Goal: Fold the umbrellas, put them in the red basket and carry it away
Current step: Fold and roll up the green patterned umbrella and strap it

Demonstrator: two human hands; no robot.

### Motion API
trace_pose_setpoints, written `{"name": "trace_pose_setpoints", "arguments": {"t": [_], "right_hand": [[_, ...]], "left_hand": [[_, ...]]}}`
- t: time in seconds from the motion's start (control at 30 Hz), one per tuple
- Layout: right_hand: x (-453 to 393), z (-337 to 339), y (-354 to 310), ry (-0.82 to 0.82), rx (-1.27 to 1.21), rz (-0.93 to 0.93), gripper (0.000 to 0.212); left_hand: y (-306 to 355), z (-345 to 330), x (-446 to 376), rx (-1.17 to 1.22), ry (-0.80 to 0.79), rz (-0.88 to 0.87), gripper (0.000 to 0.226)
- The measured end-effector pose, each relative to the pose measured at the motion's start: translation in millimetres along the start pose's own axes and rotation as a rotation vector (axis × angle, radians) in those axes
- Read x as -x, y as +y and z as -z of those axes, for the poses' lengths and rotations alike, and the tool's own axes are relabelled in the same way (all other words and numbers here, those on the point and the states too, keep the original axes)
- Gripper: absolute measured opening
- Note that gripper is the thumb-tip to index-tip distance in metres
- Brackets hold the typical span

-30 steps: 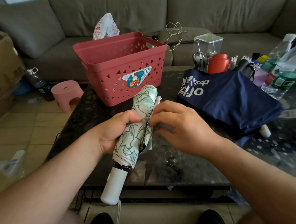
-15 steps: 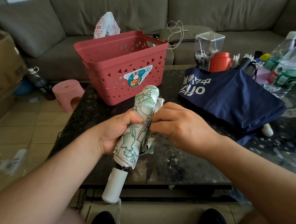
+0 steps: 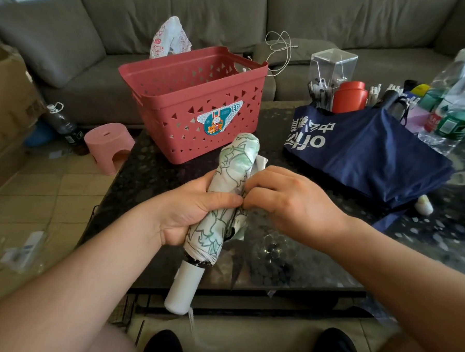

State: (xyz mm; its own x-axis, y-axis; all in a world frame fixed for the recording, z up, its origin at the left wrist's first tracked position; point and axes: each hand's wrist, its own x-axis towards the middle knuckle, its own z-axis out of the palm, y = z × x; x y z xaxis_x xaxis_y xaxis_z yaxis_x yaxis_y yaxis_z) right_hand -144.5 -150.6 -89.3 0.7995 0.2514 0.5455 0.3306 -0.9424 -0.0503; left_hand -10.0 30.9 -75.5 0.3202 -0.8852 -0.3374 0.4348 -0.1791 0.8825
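Umbrella (image 3: pixel 226 202), rolled, sits gripped in the left hand (image 3: pixel 189 211); right hand (image 3: pixel 292 203) pinches its fabric beside the thumb.

- The left hand (image 3: pixel 189 211) is wrapped around the rolled umbrella (image 3: pixel 224 202), with the thumb laid across its front.
- The right hand (image 3: pixel 292 203) is positioned just beside it, fingertips pinching at the fabric.
- Both bare forearms are extended forward from the lower frame corners, converging at the centre.
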Motion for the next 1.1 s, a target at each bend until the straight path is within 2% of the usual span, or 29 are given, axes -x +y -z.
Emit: {"name": "trace_pose_setpoints", "arguments": {"t": [0.17,0.47,0.6,0.7,0.8,0.93,1.1], "right_hand": [[3,4,-2,-0.017,0.003,0.085,0.015],[-4,11,-1,0.006,-0.075,0.058,0.026],[-7,17,-6,0.062,-0.178,-0.044,0.014],[-7,18,-8,0.152,-0.204,-0.168,0.014],[-6,17,-11,0.159,-0.201,-0.114,0.01],[-6,19,-14,0.119,-0.199,-0.114,0.015],[-12,22,-12,0.042,-0.251,-0.073,0.014]], "left_hand": [[1,-2,2,0.006,-0.03,0.049,0.064],[3,-10,2,-0.143,-0.135,-0.079,0.085],[1,-17,0,-0.148,-0.042,-0.054,0.074],[0,-17,-3,-0.135,-0.013,-0.023,0.072],[2,-16,-1,-0.148,-0.066,0.017,0.069],[1,-14,1,-0.173,-0.152,0.051,0.061],[1,-15,0,-0.23,-0.163,0.032,0.054]]}}
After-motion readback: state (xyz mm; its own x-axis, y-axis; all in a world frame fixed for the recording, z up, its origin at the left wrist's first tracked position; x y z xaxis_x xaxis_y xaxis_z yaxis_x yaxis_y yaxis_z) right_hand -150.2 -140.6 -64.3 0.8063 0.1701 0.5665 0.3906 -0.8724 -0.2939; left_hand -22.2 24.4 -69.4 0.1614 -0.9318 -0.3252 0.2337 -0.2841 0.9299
